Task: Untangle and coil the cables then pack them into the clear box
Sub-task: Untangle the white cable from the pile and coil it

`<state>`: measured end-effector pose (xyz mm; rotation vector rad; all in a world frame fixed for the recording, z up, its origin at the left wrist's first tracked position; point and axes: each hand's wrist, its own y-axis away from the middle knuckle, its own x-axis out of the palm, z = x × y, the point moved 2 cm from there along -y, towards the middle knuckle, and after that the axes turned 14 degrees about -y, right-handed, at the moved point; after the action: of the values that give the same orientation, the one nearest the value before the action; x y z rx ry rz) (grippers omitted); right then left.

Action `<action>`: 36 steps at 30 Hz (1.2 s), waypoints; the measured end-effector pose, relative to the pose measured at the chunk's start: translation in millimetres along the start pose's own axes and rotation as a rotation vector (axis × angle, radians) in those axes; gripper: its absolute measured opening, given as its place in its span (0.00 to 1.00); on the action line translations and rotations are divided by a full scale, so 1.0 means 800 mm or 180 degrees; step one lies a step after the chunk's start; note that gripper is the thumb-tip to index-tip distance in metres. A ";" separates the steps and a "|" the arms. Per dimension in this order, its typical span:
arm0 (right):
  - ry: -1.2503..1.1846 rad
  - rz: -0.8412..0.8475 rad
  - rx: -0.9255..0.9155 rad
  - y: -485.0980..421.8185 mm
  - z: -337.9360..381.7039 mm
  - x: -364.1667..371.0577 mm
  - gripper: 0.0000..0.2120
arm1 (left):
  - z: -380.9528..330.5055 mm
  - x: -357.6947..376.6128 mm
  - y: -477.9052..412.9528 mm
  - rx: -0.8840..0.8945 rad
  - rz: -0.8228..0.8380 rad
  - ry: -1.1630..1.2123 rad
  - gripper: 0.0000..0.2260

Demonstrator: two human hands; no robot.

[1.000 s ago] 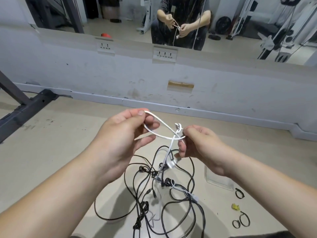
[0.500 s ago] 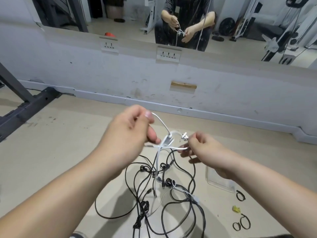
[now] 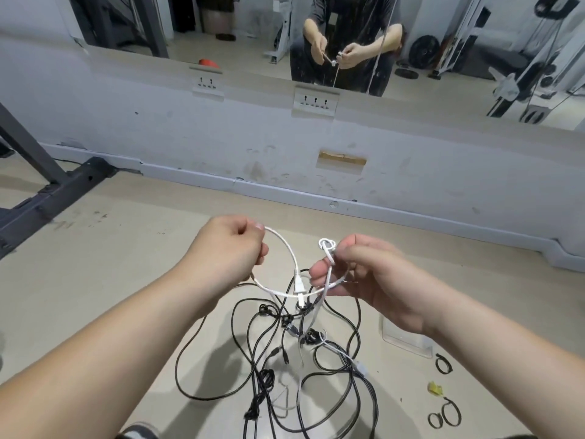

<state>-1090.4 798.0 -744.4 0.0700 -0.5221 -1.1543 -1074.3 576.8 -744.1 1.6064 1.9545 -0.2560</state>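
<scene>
Both hands are up over the floor, working one white cable. The left hand is curled tight, pinching the cable's end between thumb and forefinger. From there the cable arcs up, right and down to a white plug hanging between the hands. A second white strand runs almost level, left to right, under both hands and crosses the plug. The right hand has its fingers curled round the cable just below a small knot, which sticks up above the fingertips. From that grip a strand drops steeply, leaning a little left, into the pile below.

The pile itself is black cables sprawled in loose loops on the floor, with several tight knots along them and thin white strands threaded through. The clear box lies on the floor to the right of the tangle, partly hidden behind the right wrist. Nearer the right edge are black ties coiled in small rings, with a yellow scrap among them.

The floor is pale beige and scuffed. Ahead is a grey, marked wall with socket plates, and above it a mirror reflects the person and gym equipment. A dark steel frame stands at far left.
</scene>
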 end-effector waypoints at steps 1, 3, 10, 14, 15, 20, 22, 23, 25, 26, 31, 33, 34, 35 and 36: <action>0.0018 0.0037 -0.0030 0.002 0.000 0.001 0.05 | 0.003 0.001 0.000 0.0048 0.0060 -0.0425 0.15; 0.0004 0.0119 -0.0053 0.005 0.000 0.003 0.04 | 0.001 0.003 0.006 0.0284 -0.0015 -0.1319 0.25; 0.0035 0.0004 -0.0390 0.007 0.000 0.007 0.06 | -0.021 0.034 0.042 0.1044 0.0576 -0.0152 0.12; 0.0050 0.0221 -0.0324 0.008 0.004 0.006 0.05 | -0.022 0.039 0.044 0.0915 0.0778 0.0401 0.06; 0.0080 0.0289 -0.0303 0.009 0.004 0.006 0.06 | -0.024 0.038 0.044 0.0892 0.0830 0.0610 0.04; 0.0026 0.0381 -0.0118 0.006 0.002 0.005 0.07 | -0.019 0.039 0.038 0.0859 0.0717 0.0773 0.07; -0.0071 0.0350 -0.0079 0.006 0.004 0.003 0.13 | -0.019 0.036 0.038 0.1033 0.0569 0.0485 0.09; -0.0018 0.0382 -0.0093 0.005 0.006 0.003 0.17 | -0.020 0.035 0.040 0.1147 0.0500 0.0272 0.09; 0.0258 0.0396 -0.0242 0.005 0.006 0.002 0.20 | -0.020 0.034 0.043 0.1277 0.0435 -0.0046 0.09; 0.0412 0.0386 -0.0367 0.005 0.006 0.002 0.18 | -0.019 0.035 0.044 0.1279 0.0447 -0.0097 0.09; 0.0459 0.0271 -0.0588 0.006 0.001 0.003 0.10 | -0.021 0.032 0.046 0.1014 0.0501 0.0016 0.10; 0.0424 0.0119 -0.0623 0.005 0.002 0.002 0.11 | -0.022 0.028 0.045 0.0837 0.0617 0.0118 0.13; 0.0392 0.0030 -0.0649 0.004 0.002 0.001 0.12 | -0.023 0.027 0.045 0.0792 0.0723 0.0090 0.12; 0.0346 -0.0065 -0.0680 0.003 0.002 0.000 0.12 | -0.023 0.027 0.045 0.0784 0.0820 0.0039 0.09; 0.0308 -0.0148 -0.0708 0.002 0.002 -0.001 0.13 | -0.022 0.028 0.046 0.0784 0.0868 0.0008 0.07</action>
<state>-1090.1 799.9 -743.0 -0.0539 -0.3055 -1.2416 -1047.5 613.4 -734.3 2.0082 1.7317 -0.3960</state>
